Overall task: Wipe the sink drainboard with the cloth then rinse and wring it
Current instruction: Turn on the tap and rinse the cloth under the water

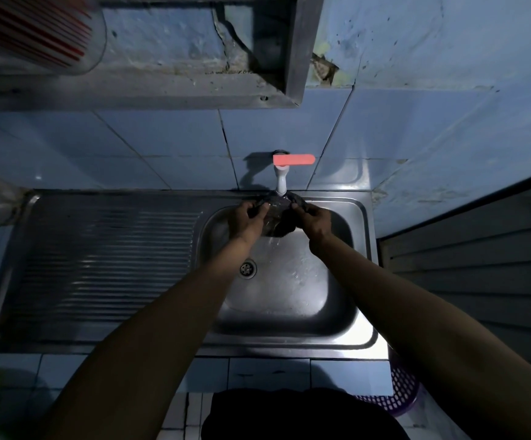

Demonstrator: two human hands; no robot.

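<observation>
A dark wet cloth (279, 217) hangs spread under the white tap (281, 181), whose red lever (293, 159) points right. Water runs through the cloth and falls into the steel sink basin (334, 300). My left hand (246, 221) grips the cloth's left edge and my right hand (316, 221) grips its right edge, both over the back of the basin. The ribbed drainboard (105, 265) lies to the left of the basin.
The drain (248, 268) sits at the basin's left side. A concrete shelf (162, 87) juts out above the tap. A purple perforated basket (400, 395) stands on the floor at the lower right, beside a slatted wall (479, 274).
</observation>
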